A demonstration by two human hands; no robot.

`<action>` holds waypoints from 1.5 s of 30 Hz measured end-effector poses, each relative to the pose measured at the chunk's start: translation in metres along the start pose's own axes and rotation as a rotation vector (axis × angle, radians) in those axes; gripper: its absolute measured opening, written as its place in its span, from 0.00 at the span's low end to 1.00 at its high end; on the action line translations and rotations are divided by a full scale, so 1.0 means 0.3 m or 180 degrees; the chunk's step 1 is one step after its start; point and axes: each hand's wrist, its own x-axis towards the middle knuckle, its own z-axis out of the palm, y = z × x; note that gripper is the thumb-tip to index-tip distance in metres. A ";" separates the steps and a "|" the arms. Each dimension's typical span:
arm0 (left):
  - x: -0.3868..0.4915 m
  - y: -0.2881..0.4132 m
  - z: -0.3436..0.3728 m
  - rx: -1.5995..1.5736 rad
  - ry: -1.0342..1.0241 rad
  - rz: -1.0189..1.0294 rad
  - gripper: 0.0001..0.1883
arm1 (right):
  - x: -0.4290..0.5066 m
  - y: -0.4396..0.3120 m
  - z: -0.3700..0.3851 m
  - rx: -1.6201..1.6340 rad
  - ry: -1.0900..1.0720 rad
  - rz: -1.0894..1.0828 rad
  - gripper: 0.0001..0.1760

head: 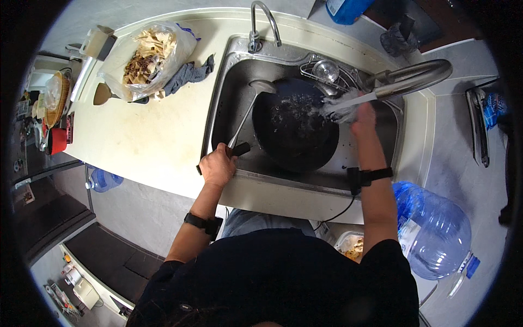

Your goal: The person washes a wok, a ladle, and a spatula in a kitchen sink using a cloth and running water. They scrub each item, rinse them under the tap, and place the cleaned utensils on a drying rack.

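My left hand [218, 165] is closed around the black handle [241, 149] of a dark wok [298, 143] tilted in the steel sink. A long-handled metal ladle [262, 86] leans beside the wok; its shaft runs down to my left hand, which hides its end. Water from the thick curved faucet [412, 83] runs into the wok, where the surface looks churned. Beside that stream my right hand [364, 118] is blurred above the wok's right rim. A pale, fuzzy patch covers its fingers, so splash or something held cannot be told apart.
A wire rack [312, 73] sits at the sink's back, near a slim second faucet [254, 43]. On the left counter lie a plastic bag of scraps [153, 61], a dark cloth [190, 77] and a spatula [103, 94]. A large water bottle [441, 233] stands by my right arm.
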 end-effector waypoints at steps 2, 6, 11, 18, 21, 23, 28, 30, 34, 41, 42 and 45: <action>-0.002 -0.004 -0.001 -0.0051 -0.0010 0.0003 0.15 | 0.024 -0.089 -0.098 0.0503 0.0593 -0.0203 0.22; -0.003 -0.019 0.008 -0.0172 0.0063 0.0171 0.16 | 0.120 -0.292 -0.241 0.0256 0.0159 -0.0409 0.27; 0.001 -0.022 0.025 -0.0072 0.0079 0.0186 0.16 | 0.153 -0.159 -0.314 -0.2995 0.0706 -0.1507 0.40; 0.000 -0.019 0.010 0.0036 0.0055 0.0301 0.15 | -0.005 0.391 -0.295 -0.4944 -0.0546 0.0605 0.49; 0.002 -0.022 0.009 0.0054 0.0083 0.0427 0.15 | 0.048 0.510 -0.334 -0.4261 -0.0866 0.1211 0.50; 0.000 -0.025 0.008 0.0098 0.0022 0.0505 0.15 | 0.078 0.560 -0.383 -0.3663 -0.0732 0.1192 0.47; 0.014 -0.011 -0.023 0.0192 -0.0300 0.0456 0.17 | 0.059 0.494 -0.403 -0.3343 -0.0223 0.0278 0.27; 0.008 0.001 -0.048 0.0090 -0.0457 0.0352 0.19 | 0.010 0.371 -0.359 -0.2954 0.0265 0.0516 0.17; -0.009 0.027 -0.110 -0.0259 -0.0761 0.0300 0.21 | -0.102 0.101 -0.284 -0.3486 0.0014 0.0273 0.11; -0.043 0.027 -0.184 -0.0572 -0.1516 0.0427 0.19 | -0.178 -0.098 -0.323 -0.4610 -0.0392 0.0374 0.14; -0.045 0.027 -0.185 -0.0705 -0.1561 0.0454 0.19 | -0.182 -0.112 -0.330 -0.4462 -0.0383 0.0512 0.13; -0.050 0.030 -0.183 -0.1032 -0.1704 0.0459 0.18 | -0.205 -0.159 -0.337 -0.4270 -0.0151 0.0934 0.12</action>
